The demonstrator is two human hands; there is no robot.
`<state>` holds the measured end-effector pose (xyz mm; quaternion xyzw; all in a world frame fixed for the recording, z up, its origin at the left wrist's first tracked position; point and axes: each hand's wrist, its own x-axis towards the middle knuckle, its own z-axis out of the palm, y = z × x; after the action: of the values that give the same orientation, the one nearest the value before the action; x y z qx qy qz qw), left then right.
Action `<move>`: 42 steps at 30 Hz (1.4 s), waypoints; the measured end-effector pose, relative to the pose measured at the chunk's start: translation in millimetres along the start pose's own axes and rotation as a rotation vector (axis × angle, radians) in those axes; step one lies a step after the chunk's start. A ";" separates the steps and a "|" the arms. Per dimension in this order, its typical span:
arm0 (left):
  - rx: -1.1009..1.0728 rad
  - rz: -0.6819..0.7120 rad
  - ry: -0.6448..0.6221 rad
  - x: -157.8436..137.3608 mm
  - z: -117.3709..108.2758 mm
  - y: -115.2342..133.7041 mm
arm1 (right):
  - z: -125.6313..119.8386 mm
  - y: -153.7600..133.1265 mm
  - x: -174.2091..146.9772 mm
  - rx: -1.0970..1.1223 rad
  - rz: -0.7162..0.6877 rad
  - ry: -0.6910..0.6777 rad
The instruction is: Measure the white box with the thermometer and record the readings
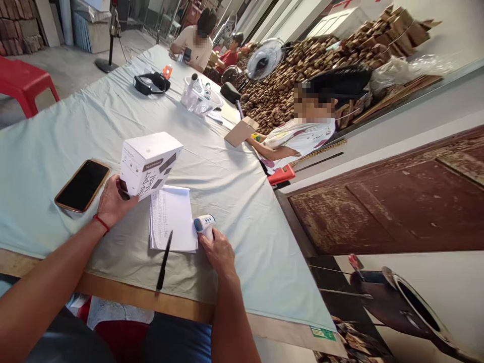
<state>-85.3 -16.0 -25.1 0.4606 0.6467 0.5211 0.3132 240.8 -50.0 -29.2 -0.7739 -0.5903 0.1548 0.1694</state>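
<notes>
My left hand (113,201) is closed on the lower corner of a white printed box (151,161), which is tilted just above the table. A white and blue infrared thermometer (205,225) is gripped in my right hand (219,250). Between my hands lies a stack of paper sheets (176,217) with rows of small writing along the left side. A black pen (165,262) rests across its lower edge, pointing toward me. Left of the box, a smartphone (82,185) with a dark screen lies flat on the cloth.
A pale cloth (234,186) covers the table. Farther back are a black headband-like device (151,83) and a clear basket (200,101) of bottles. A person (302,133) at the right edge holds a cardboard box (241,131). A red stool (26,80) stands at left.
</notes>
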 end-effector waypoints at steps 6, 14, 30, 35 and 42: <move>-0.148 -0.138 -0.140 -8.6 -2.7 12.4 | 5.9 -51.9 -22.8 0.938 -0.027 -0.094; -0.144 -0.061 -0.361 -12.3 1.3 9.3 | 21.8 -93.1 -46.4 1.182 0.001 -0.274; -0.107 -0.050 -0.415 -8.5 -0.2 6.3 | 39.1 -93.5 -50.0 1.321 0.023 -0.333; -0.113 -0.048 -0.427 -8.1 -0.6 7.4 | 40.3 -93.0 -50.4 1.293 0.026 -0.310; -0.133 -0.054 -0.420 -10.0 -2.2 10.2 | 31.8 -94.2 -61.1 1.176 -0.011 -0.289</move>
<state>-80.7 -25.7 -15.5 0.5199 0.5437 0.4466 0.4845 130.1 -83.4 -13.3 -0.5186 -0.4266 0.5580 0.4875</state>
